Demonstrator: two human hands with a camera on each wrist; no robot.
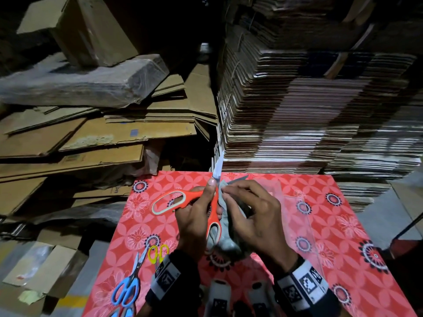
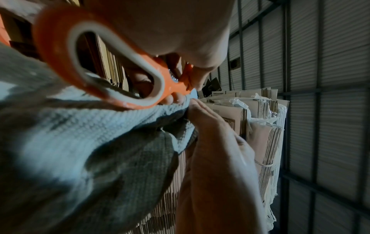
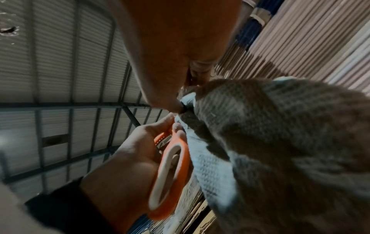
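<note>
Orange scissors [image 1: 183,199] with white-lined loops are spread wide above the red patterned table [image 1: 320,225]. My left hand [image 1: 196,213] grips them near the pivot, thumb up along one blade. That blade points up and away; the other pokes out to the right past my fingers. My right hand [image 1: 249,209] pinches a grey knitted cloth [image 1: 229,225] against the scissors at the blades. The left wrist view shows one scissor loop [image 2: 112,63] resting on the cloth [image 2: 80,142], with the right hand's fingers [image 2: 210,126] beneath. In the right wrist view the cloth [image 3: 280,142] bunches beside the loop [image 3: 170,174] held by my left hand [image 3: 128,150].
Blue-handled scissors [image 1: 127,289] and yellow-handled scissors [image 1: 158,252] lie on the table's near left. Flattened cardboard [image 1: 91,133] is piled to the left. A tall stack of bundled cardboard [image 1: 309,110] rises behind the table. Corrugated metal walls show in both wrist views.
</note>
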